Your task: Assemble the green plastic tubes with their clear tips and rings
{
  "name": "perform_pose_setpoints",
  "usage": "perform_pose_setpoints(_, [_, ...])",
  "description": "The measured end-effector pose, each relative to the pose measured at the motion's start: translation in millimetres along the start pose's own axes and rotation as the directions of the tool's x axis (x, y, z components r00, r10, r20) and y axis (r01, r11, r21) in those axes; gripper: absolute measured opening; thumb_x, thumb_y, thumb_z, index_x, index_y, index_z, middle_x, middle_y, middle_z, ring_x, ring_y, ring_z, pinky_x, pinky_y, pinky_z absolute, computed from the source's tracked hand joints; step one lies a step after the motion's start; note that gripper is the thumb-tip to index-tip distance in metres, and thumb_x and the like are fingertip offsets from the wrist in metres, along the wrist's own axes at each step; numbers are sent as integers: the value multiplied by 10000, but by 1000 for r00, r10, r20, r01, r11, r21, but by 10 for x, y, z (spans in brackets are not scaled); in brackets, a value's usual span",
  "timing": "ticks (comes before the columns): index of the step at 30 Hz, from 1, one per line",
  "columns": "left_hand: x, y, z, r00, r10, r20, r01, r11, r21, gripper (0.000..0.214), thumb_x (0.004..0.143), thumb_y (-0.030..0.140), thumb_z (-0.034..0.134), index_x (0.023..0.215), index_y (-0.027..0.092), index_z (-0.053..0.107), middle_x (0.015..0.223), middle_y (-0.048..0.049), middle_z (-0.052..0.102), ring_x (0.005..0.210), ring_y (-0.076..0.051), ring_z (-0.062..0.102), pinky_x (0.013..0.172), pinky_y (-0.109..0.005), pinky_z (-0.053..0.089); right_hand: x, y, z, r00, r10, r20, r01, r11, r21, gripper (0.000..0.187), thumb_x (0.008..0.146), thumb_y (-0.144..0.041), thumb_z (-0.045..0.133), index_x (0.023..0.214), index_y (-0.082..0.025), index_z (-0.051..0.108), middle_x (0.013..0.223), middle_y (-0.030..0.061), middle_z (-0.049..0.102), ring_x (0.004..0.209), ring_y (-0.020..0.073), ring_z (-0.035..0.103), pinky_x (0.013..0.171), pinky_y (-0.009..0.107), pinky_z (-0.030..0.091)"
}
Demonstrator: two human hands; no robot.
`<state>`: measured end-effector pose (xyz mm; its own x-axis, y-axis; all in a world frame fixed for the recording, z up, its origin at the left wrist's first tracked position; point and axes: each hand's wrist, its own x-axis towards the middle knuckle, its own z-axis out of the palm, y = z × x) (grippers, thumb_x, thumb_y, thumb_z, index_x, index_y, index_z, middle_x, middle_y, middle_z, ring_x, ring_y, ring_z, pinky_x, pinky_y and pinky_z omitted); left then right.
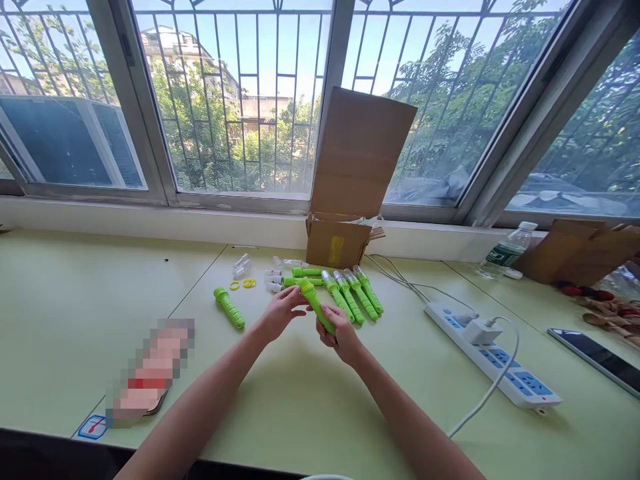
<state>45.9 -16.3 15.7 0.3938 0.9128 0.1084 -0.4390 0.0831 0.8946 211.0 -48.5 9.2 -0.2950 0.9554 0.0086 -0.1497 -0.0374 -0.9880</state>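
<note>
A green flashlight-shaped plastic tube (318, 308) is tilted above the table in front of me. My right hand (340, 333) is wrapped around its lower handle. At its wide head, the fingers of my left hand (284, 312) are closed against the side; a yellowish band shows there. Another green tube (229, 308) lies alone to the left. Several green tubes with clear caps (353, 295) lie side by side to the right, and more green tubes (306, 272) lie behind my hands. Yellow rings (249, 283) and clear plastic caps (242, 265) lie at the back left.
An open cardboard box (333, 243) stands against the windowsill. On the right are a white power strip (493, 357) with cables, a water bottle (507, 252) and a phone (597, 360). A blurred-out object (153, 373) lies on the left of the pale green table (280, 413).
</note>
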Motion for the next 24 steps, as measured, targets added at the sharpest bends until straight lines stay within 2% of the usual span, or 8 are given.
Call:
perform_pose_setpoints(2, [6, -19, -3, 999, 18, -28, -18, 1000, -10, 379, 754, 486, 636, 975, 179, 629, 1018, -91, 660, 921, -201, 621, 743, -299, 452, 2, 18, 20, 998, -47, -43, 41, 991, -129, 439, 788, -578, 502, 987, -186, 512, 546, -69, 485, 316, 45, 246, 323, 195, 156])
perform_pose_setpoints(4, [16, -38, -20, 997, 37, -63, -38, 999, -5, 366, 737, 463, 665, 959, 174, 628, 989, -80, 661, 902, -188, 622, 747, -292, 452, 5, 44, 24, 979, -174, -109, 128, 933, -336, 440, 768, -571, 545, 997, -197, 507, 658, -31, 561, 360, 65, 358, 345, 211, 252])
perform_pose_setpoints(8, [25, -48, -46, 995, 44, -85, -45, 999, -8, 324, 738, 420, 681, 944, 175, 631, 947, -61, 660, 869, -164, 617, 747, -281, 456, 4, 79, -16, 883, -457, -108, 269, 681, -681, 335, 831, -492, 501, 967, -188, 541, 790, 43, 627, 603, 146, 539, 552, 264, 400])
perform_pose_setpoints(12, [11, -15, -29, 1000, 21, -11, -21, 1000, -16, 349, 762, 439, 652, 978, 165, 641, 1044, -96, 649, 942, -190, 605, 787, -305, 465, -16, 89, -31, 875, -482, -37, 281, 569, -773, 323, 887, -442, 410, 1028, -183, 540, 778, 48, 629, 606, 156, 516, 583, 281, 382])
perform_pose_setpoints(15, [1, 2, -18, 1000, 21, 12, -21, 1000, -21, 362, 763, 446, 649, 988, 161, 647, 1103, -112, 638, 977, -208, 603, 831, -337, 461, -21, 96, 3, 898, -439, -31, 275, 615, -739, 341, 892, -459, 389, 1012, -187, 556, 689, 22, 589, 558, 144, 471, 544, 271, 357])
perform_pose_setpoints(18, [-1, 3, -14, 1000, 11, 27, -10, 999, -38, 362, 764, 444, 650, 985, 157, 651, 1126, -125, 635, 1011, -226, 597, 868, -371, 452, -11, 93, 39, 929, -365, -69, 253, 757, -602, 353, 872, -507, 410, 935, -195, 562, 580, -21, 495, 497, 121, 405, 479, 250, 316])
perform_pose_setpoints(21, [-6, 10, -6, 999, 3, 41, -1, 999, -42, 342, 767, 431, 652, 963, 150, 653, 1112, -131, 645, 1038, -235, 588, 889, -385, 442, -3, 65, 38, 983, -169, -73, 135, 931, -339, 357, 834, -557, 440, 828, -208, 516, 507, -65, 399, 397, 82, 299, 386, 223, 226])
perform_pose_setpoints(24, [-12, 27, 8, 999, -1, 50, 4, 999, -45, 325, 775, 416, 647, 954, 146, 652, 1103, -134, 648, 1049, -240, 582, 886, -384, 442, -2, 31, 20, 1000, 27, 14, -26, 996, -84, 343, 813, -558, 459, 773, -218, 454, 511, -81, 406, 347, 46, 185, 348, 201, 134])
